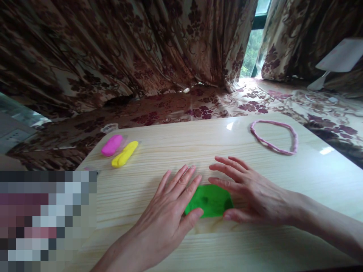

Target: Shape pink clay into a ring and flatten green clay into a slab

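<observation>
A flattened green piece of modelling clay (211, 200) lies on the pale wood-grain table (170, 147) in front of me. My left hand (172, 207) is open over its left edge, palm down, with fingers stretched and the thumb at the clay's lower left. From the right side, my right hand (249, 192) reaches in, open, its fingers apart and its thumb near the lower right corner. The hands cover both ends of the sheet. Whether the palms press on it, I cannot tell.
At the table's far left lie a pink lump of clay (112, 145) and a folded yellow one (124, 154). A pink ring-shaped cord (274, 136) rests at the far right. Behind are patterned curtains (127, 45) and a white lamp (340, 56). The lower left is pixelated.
</observation>
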`<move>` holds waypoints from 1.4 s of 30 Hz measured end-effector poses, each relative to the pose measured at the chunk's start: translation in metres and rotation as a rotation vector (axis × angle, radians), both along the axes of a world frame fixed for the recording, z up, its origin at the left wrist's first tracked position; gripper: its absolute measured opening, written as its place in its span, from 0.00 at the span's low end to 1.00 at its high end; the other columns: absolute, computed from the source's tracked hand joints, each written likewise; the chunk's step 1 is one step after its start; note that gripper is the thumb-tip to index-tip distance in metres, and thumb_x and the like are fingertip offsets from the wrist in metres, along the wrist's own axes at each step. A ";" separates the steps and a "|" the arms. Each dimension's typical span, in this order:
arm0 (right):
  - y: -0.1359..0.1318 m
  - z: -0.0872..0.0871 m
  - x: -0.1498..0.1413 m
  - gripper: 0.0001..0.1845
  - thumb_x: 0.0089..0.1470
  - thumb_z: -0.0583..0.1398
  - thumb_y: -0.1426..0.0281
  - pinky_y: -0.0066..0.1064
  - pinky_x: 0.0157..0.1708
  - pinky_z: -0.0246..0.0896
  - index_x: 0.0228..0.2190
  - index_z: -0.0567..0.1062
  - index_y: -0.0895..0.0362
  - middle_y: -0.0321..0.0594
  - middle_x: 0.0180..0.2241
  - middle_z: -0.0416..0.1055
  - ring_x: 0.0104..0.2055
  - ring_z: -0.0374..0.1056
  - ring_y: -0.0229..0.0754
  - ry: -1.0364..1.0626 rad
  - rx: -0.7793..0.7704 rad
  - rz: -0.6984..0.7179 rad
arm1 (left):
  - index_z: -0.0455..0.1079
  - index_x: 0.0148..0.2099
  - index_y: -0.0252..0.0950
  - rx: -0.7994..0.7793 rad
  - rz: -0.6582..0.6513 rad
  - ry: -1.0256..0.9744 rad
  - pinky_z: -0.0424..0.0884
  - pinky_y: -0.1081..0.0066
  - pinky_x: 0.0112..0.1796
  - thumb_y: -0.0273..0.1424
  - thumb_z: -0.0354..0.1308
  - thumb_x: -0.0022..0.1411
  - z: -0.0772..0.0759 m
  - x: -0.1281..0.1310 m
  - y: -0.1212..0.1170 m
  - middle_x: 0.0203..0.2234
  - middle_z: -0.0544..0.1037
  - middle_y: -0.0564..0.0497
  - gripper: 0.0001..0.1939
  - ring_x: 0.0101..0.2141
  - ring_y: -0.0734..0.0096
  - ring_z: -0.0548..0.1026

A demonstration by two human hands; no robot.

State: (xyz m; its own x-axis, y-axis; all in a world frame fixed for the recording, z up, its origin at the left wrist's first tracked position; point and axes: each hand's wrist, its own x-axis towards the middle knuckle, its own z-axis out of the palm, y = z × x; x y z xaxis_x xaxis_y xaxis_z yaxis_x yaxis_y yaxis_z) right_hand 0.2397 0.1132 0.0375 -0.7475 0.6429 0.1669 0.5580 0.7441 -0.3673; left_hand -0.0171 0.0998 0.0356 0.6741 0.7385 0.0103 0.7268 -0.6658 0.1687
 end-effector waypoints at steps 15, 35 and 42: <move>-0.004 -0.004 -0.002 0.28 0.55 0.54 0.53 0.54 0.59 0.38 0.53 0.66 0.55 0.50 0.58 0.57 0.64 0.41 0.55 -0.091 0.033 0.010 | 0.44 0.66 0.41 0.002 0.008 0.017 0.44 0.47 0.59 0.42 0.43 0.66 -0.009 0.001 -0.002 0.65 0.44 0.48 0.29 0.64 0.60 0.42; -0.015 0.003 -0.016 0.25 0.57 0.55 0.59 0.50 0.60 0.42 0.53 0.66 0.58 0.47 0.57 0.61 0.61 0.50 0.52 -0.042 0.035 0.025 | 0.67 0.49 0.39 0.116 0.263 -0.228 0.51 0.52 0.58 0.31 0.50 0.62 -0.010 -0.018 -0.011 0.51 0.69 0.47 0.13 0.55 0.60 0.61; -0.013 0.000 -0.019 0.11 0.52 0.59 0.69 0.45 0.48 0.58 0.40 0.73 0.55 0.46 0.48 0.68 0.49 0.62 0.50 0.031 0.061 -0.190 | 0.68 0.46 0.39 0.078 0.313 -0.376 0.57 0.51 0.53 0.27 0.53 0.59 -0.011 0.002 -0.016 0.45 0.71 0.46 0.11 0.49 0.58 0.66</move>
State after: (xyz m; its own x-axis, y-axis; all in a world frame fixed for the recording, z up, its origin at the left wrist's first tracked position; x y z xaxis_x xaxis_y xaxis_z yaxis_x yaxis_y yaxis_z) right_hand 0.2206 0.1000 0.0374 -0.6074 0.7600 0.2313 0.6796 0.6479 -0.3440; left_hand -0.0147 0.0834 0.0247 0.3592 0.8922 0.2738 0.7924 -0.4466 0.4155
